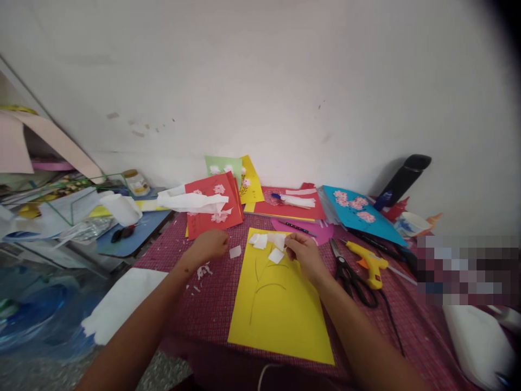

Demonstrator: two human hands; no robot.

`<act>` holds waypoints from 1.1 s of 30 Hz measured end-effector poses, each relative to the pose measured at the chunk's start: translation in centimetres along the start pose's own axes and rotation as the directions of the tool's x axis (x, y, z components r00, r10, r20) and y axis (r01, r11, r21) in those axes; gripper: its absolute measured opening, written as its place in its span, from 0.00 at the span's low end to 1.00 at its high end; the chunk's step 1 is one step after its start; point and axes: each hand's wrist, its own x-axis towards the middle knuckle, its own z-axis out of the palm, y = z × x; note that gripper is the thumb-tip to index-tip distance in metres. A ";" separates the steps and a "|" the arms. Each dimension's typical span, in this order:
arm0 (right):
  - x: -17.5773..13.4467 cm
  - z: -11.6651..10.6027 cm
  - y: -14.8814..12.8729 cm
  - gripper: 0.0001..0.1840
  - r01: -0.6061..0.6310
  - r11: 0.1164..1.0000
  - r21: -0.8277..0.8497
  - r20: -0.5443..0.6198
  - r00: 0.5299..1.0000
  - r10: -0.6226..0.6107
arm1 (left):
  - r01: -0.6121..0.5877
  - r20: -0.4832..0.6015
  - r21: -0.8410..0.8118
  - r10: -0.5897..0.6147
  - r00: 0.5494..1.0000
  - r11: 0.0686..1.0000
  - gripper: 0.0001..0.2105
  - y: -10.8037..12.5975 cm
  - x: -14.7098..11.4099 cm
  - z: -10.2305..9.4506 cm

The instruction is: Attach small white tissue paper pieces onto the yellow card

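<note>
A yellow sheet of paper (pixel 285 320) lies in front of me with thin pencilled branch lines on it. Several small white paper squares (pixel 277 255) rest near its top edge. At those squares my right hand (pixel 303 252) has its fingertips pinched on a white paper piece (pixel 280 240). To the left of the sheet, my left hand (pixel 209 244) is closed just above the cloth; its curled fingers hide whatever may be in them. One loose white square (pixel 235 251) lies between that hand and the sheet.
Black scissors (pixel 350 274) and a yellow glue gun (pixel 370 263) lie to the right. Red cards (pixel 211 217) and a blue card (pixel 362 214) with pink flowers stand behind. White tissue (pixel 126 298) hangs at the table's left edge. A black bottle (pixel 405 176) leans near the wall.
</note>
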 end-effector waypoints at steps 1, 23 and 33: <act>0.0 0.0 0.1 0.09 -0.006 1.000 0.001 0.014 1.000 0.006 | 0.012 -0.070 -0.032 -0.014 0.997 0.999 0.08 0.4 -0.1 -0.1; -0.6 1.0 -0.6 0.07 -0.086 0.995 0.059 0.130 0.988 0.078 | -0.386 -0.429 -0.690 0.085 0.900 0.612 0.05 10.7 -0.4 4.8; -1.0 1.3 -1.3 0.06 -0.059 0.998 0.021 0.174 0.983 0.054 | -0.373 -0.394 -0.754 0.083 0.916 0.541 0.06 10.8 -0.3 4.7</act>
